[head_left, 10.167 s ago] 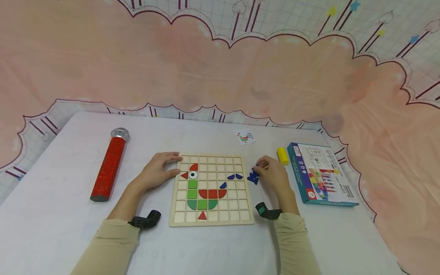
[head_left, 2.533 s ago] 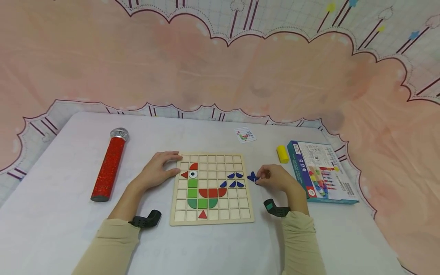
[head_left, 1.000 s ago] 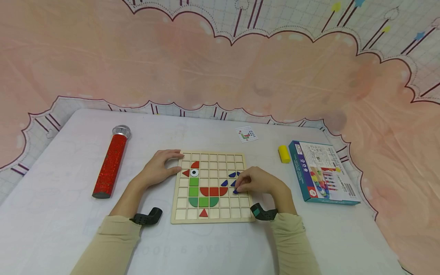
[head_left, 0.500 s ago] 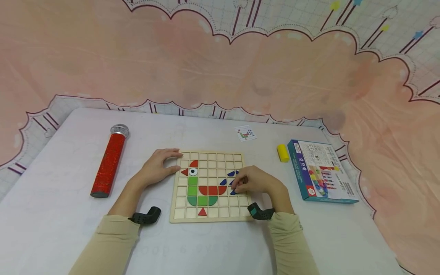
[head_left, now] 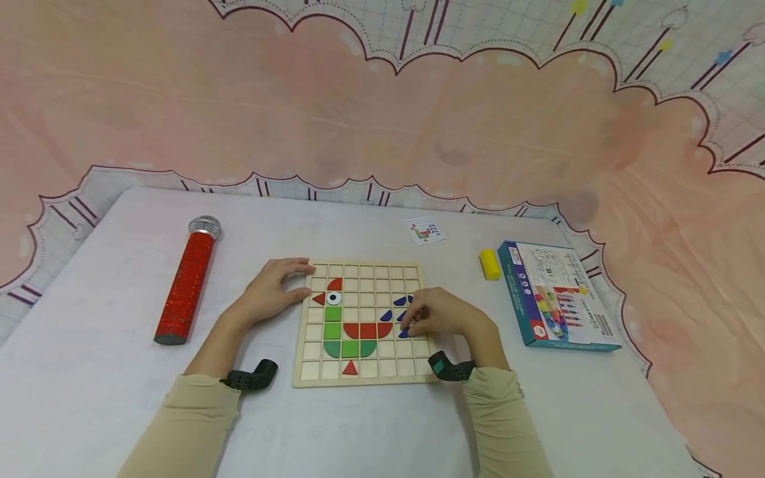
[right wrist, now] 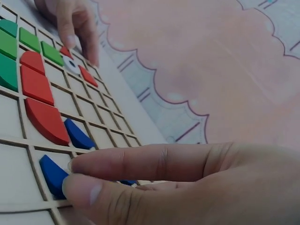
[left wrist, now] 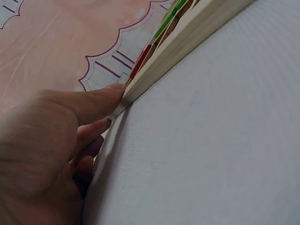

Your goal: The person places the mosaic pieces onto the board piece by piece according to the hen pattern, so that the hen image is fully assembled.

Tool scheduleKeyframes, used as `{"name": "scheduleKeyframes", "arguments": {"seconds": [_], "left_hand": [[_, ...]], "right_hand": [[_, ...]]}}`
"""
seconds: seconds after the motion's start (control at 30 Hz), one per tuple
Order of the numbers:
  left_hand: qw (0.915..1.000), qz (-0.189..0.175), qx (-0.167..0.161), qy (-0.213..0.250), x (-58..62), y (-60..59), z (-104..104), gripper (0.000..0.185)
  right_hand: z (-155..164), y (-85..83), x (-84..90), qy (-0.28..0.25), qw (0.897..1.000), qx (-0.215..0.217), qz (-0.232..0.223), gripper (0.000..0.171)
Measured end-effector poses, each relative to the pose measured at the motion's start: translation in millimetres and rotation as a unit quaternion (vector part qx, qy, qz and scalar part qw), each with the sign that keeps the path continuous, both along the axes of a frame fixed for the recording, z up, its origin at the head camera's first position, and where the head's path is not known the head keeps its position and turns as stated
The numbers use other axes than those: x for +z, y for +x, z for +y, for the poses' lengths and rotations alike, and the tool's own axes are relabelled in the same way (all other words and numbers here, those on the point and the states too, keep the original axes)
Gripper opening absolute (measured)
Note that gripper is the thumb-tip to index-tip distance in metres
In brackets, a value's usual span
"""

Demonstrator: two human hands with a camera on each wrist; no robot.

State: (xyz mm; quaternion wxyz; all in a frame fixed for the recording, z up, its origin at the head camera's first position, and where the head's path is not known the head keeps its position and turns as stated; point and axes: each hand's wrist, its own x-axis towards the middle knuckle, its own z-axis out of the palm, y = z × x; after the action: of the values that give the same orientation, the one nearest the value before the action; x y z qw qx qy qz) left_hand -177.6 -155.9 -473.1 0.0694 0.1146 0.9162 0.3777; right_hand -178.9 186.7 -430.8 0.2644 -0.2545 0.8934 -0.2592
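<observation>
A wooden grid board (head_left: 358, 380) lies on the white table, with red, green and blue flat pieces set in its cells and a white eye disc (head_left: 333, 298). My left hand (head_left: 271, 292) rests at the board's upper left, thumb and fingertips touching its edge. Over the right part of the board, my right hand (head_left: 445, 312) pinches a blue curved-sided piece (right wrist: 52, 176) between thumb and index finger, low in a cell. Another blue piece (right wrist: 78, 133) sits beside the red rounded piece (right wrist: 44, 122). The hand partly covers further blue pieces (head_left: 400, 301).
A red microphone-shaped tube (head_left: 188, 282) lies at the left. Behind the board is a small picture card (head_left: 425, 230) showing a coloured bird. To the right are a yellow cylinder (head_left: 490, 264) and a teal-edged box (head_left: 562, 295).
My right hand has moved left from the blue pieces beside the board, bringing one onto the grid's right part. More blue pieces lie in cells than 10.2 s ago. The left hand stays put.
</observation>
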Motion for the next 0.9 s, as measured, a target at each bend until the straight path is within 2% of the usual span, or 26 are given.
{"name": "scheduleKeyframes", "arguments": {"seconds": [0.13,0.27,0.33,0.43,0.53,0.73,0.9], "left_hand": [[1.0,0.002,0.0,-0.003,0.0,-0.5,0,0.047],[1.0,-0.001,0.004,0.002,0.8,0.8,-1,0.047],[1.0,-0.002,0.003,0.006,0.6,1.8,-1,0.046],[1.0,-0.002,0.003,0.007,-0.3,3.3,-1,0.046],[1.0,-0.004,0.006,0.006,-1.8,4.5,-1,0.045],[1.0,-0.003,0.007,0.003,-1.6,4.1,0,0.046],[1.0,-0.001,0.004,0.001,0.2,2.1,2,0.046]], "right_hand": [[15,-3.2,2.6,-0.008,0.998,-0.056,0.024,0.009],[38,-7.4,-1.0,-0.001,0.988,-0.146,0.053,0.019],[48,-8.4,-5.0,0.008,0.983,-0.18,0.044,0.026],[57,-9.1,-11.2,0.009,0.982,-0.19,0.023,0.033],[57,-9.7,-16.6,0.0,0.984,-0.179,0.017,0.037],[54,-9.8,-19.6,0.006,0.983,-0.178,0.042,0.027],[55,-10.6,-17.0,0.013,0.98,-0.195,0.042,0.023]]}}
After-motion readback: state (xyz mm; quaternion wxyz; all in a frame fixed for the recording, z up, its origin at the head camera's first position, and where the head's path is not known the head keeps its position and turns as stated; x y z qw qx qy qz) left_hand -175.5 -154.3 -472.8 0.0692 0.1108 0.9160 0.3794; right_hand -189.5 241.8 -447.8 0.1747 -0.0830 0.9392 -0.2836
